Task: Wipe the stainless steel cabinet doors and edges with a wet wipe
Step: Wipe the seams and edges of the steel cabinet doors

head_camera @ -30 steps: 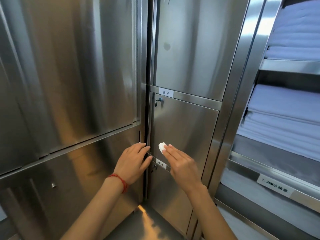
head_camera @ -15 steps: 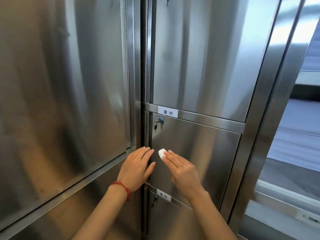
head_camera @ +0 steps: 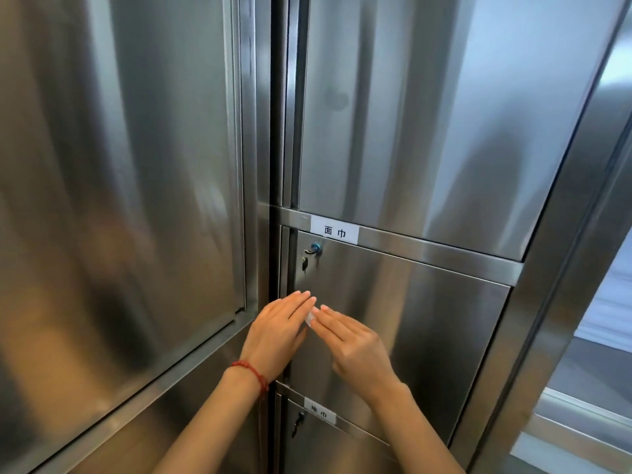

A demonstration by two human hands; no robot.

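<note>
A small folded white wet wipe (head_camera: 310,318) lies against the left edge of the middle stainless steel cabinet door (head_camera: 427,319). My right hand (head_camera: 355,347) presses it there with straight fingertips; most of the wipe is hidden. My left hand (head_camera: 277,333), with a red cord on its wrist, rests flat with straight fingers on the vertical seam beside that door, and its fingertips touch the wipe. A tall upper door (head_camera: 427,114) stands above, and a large steel panel (head_camera: 119,165) fills the left side.
A blue lock with a hanging key (head_camera: 316,248) sits above my hands, under a white label (head_camera: 335,231). A lower door (head_camera: 342,446) has its own label (head_camera: 319,413) and key. An open shelf bay (head_camera: 598,354) lies at the right edge.
Both hands slid up the door's left edge from the lower rail with the wipe, and drew closer together. The view tilted up and left, hiding the shelves of linen.
</note>
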